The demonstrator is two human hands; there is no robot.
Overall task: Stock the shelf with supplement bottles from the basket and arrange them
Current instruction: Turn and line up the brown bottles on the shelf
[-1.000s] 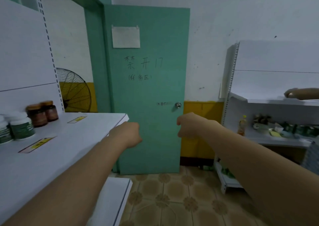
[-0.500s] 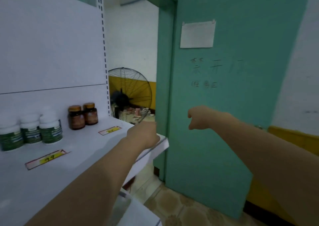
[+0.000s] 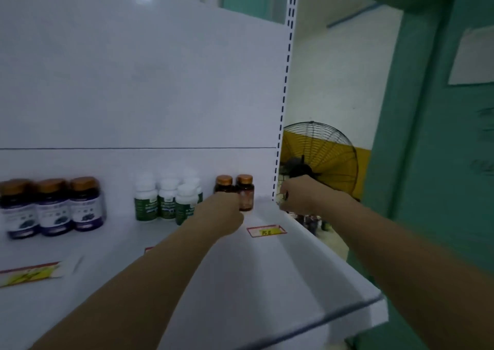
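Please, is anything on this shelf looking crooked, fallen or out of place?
One thing: the price label at the front left lies tilted on the shelf, unlike the straighter label near the amber bottles. All bottles stand upright in groups; nothing is spilled or visibly damaged.

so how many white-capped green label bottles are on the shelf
4 that I can see, clustered mid-shelf: one at the left, one beside it, one in front, and one behind, mostly hidden. More could stand behind them.
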